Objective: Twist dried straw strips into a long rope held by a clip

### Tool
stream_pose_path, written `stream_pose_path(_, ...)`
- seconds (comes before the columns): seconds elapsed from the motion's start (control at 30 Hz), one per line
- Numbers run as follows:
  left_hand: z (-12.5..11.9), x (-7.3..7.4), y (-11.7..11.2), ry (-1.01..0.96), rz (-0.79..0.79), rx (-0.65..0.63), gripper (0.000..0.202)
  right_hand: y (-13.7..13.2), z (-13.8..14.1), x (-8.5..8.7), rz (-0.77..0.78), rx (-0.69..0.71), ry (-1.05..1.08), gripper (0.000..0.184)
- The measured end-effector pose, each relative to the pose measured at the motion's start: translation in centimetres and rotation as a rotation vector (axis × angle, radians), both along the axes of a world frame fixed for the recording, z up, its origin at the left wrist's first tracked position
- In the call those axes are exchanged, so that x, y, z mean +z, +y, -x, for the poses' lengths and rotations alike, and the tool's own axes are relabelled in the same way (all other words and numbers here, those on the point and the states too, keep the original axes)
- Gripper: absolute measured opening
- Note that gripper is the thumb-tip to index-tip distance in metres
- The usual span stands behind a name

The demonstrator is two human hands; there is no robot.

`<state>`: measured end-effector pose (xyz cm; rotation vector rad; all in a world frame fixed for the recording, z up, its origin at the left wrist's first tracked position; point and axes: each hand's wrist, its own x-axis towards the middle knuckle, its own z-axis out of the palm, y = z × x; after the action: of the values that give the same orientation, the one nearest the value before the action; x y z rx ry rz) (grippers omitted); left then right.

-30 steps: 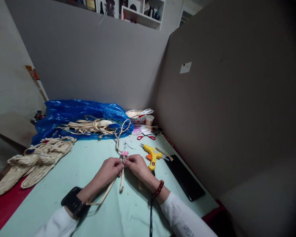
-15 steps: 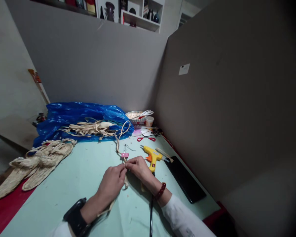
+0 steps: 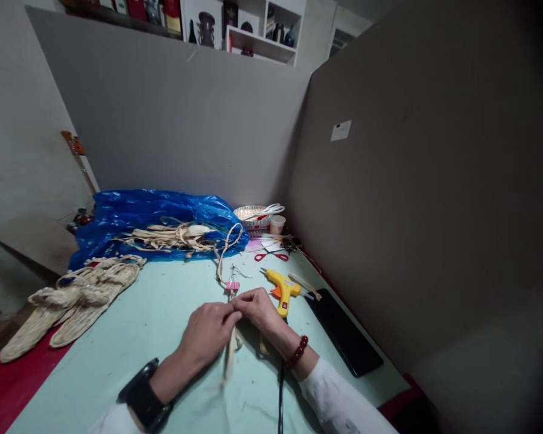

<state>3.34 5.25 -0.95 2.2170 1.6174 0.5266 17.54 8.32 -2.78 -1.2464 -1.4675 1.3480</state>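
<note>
My left hand (image 3: pixel 208 331) and my right hand (image 3: pixel 256 306) meet at the middle of the pale green table (image 3: pixel 136 337), both pinched on a braided straw cord (image 3: pixel 224 253). The cord runs away from my fingers past a pink binder clip (image 3: pixel 232 285) and loops toward the blue bag. Loose straw strips (image 3: pixel 230 361) hang from my left fingers and trail toward me. A black watch sits on my left wrist, a dark red bead bracelet on my right.
A yellow glue gun (image 3: pixel 283 288) lies just right of my right hand, its black cable running toward me. A black phone (image 3: pixel 346 331) lies further right. Woven straw sandals (image 3: pixel 67 301) rest at left. Blue plastic bag (image 3: pixel 154 220) with straw, red scissors (image 3: pixel 271 256), small basket (image 3: pixel 253 215) behind.
My left hand has turned and slid nearer, drawing the loose strips from my left side under the hands. My right hand stays pinched on the cord.
</note>
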Motion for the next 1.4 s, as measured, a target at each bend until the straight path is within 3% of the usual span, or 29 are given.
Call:
stream_pose_path(0.13,1.1,0.3,1.1,-0.264,0.033,0.135,0.033,-0.4,0.0,0.6,0.074,0.042,0.105,0.020)
stream_pose_path(0.2,1.4,-0.1,1.7,-0.448,0.145,0.166,0.029,-0.5,0.0,0.7,0.090,0.069,0.137,0.023)
stream_pose_path(0.33,1.4,-1.5,2.6,-0.774,0.522,0.071,0.032,-0.5,-0.1,0.5,0.111,0.110,0.159,0.023)
stream_pose_path(0.43,1.2,-1.9,2.7,-0.875,0.589,0.068,0.032,-0.4,-0.2,0.3,0.082,0.124,0.107,0.023)
stream_pose_path(0.57,1.0,-1.2,2.6,-0.866,0.599,0.090,0.032,-0.5,-0.3,0.8,-0.057,0.143,-0.110,0.023)
stream_pose_path(0.73,1.3,-1.1,3.1,-0.722,0.342,0.082,0.023,-0.9,-0.2,1.7,-0.257,0.108,-0.397,0.024)
stream_pose_path(0.87,2.0,-1.7,3.6,-0.549,0.300,0.019,0.021,-1.4,-0.3,1.9,-0.321,0.091,-0.520,0.023)
stream_pose_path(1.0,2.1,-1.5,3.3,-0.391,0.159,0.018,0.017,-1.8,-0.4,2.0,-0.417,0.078,-0.667,0.022)
stream_pose_path(1.17,1.5,-1.5,2.8,-0.485,0.266,0.077,0.020,-1.8,-0.2,1.8,-0.501,0.097,-0.826,0.022)
stream_pose_path(1.4,1.1,-1.5,2.8,-0.616,0.294,0.185,0.016,-2.2,-0.4,2.4,-0.607,0.116,-0.969,0.021)
